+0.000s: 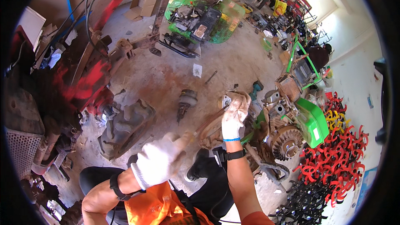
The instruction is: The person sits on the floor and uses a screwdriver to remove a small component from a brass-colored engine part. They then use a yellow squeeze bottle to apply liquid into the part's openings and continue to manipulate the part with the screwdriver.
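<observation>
My left hand (161,158), in a white knit glove, is closed round the handle of a screwdriver, blurred by motion. Its thin shaft (209,121) slants up and right toward a small metal part (226,101). That part is held by my right hand (236,111), whose glove is stained brown and whose fingers are closed; the part's far side is hidden. Below the shaft lies a brownish metal casing (211,133). Just right of my right wrist sits a dirty engine (275,114) with a finned flywheel (287,142) and a green tank (311,123).
A grimy metal cover (127,129) and a dark cylindrical part (187,100) lie on the floor. A green machine (200,18) stands ahead. Red curved blades (337,158) and black ones (300,200) are piled at right. Red-painted machinery (83,87) crowds the left.
</observation>
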Motion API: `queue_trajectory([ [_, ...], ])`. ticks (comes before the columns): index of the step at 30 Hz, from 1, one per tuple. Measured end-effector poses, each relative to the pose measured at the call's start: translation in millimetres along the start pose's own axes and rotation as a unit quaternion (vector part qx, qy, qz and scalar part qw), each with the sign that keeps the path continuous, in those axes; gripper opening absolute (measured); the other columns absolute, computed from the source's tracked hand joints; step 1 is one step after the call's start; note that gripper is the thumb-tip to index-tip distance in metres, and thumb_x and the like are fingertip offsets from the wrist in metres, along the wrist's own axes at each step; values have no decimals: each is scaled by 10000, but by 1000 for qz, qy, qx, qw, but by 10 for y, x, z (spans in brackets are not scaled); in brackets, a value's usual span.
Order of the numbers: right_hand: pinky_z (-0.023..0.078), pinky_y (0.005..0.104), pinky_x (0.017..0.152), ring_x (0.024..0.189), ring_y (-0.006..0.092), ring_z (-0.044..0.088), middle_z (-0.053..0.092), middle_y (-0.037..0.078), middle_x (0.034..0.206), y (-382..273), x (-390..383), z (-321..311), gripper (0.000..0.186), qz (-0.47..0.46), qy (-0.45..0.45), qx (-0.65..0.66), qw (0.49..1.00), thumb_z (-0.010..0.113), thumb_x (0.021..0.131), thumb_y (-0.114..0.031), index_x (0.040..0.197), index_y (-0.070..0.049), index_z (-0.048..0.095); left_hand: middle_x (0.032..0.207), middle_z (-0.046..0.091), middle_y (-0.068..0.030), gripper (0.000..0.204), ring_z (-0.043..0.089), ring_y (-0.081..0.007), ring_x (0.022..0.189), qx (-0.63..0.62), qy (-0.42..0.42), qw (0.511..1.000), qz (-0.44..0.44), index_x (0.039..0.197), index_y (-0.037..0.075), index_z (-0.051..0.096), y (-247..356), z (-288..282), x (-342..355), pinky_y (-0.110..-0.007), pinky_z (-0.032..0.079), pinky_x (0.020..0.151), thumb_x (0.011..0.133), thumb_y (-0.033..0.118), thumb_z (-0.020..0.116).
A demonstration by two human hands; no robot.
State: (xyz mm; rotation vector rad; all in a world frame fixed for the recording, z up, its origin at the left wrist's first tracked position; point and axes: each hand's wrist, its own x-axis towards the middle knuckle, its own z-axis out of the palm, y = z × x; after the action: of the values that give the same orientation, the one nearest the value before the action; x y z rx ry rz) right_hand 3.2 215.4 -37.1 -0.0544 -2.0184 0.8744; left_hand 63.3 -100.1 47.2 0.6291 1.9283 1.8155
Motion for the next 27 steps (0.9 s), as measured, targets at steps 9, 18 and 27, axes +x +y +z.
queue_trajectory([
  [9,475,420,1083,1227,303,605,658,165,1275,140,-62,27,437,30,2,77,997,609,1116,-390,1143,18,763,1141,723,-178,533,733,-336,820,190,30,971,141,1480,2,626,59,-60,47,-422,598,647,954,51,695],
  [18,489,387,1055,1217,282,609,663,154,1297,408,-145,16,448,29,24,200,979,547,1126,-384,1196,20,726,1220,720,-173,625,683,-243,825,-383,38,900,-206,1508,-21,593,42,-21,56,-391,573,709,926,134,759],
  [27,511,367,1090,1247,223,617,619,125,1386,510,-206,80,431,78,3,283,956,529,1092,-262,1424,9,581,1132,751,-227,479,783,-382,957,225,47,964,134,1431,5,682,22,-8,57,-437,630,852,963,91,736],
])
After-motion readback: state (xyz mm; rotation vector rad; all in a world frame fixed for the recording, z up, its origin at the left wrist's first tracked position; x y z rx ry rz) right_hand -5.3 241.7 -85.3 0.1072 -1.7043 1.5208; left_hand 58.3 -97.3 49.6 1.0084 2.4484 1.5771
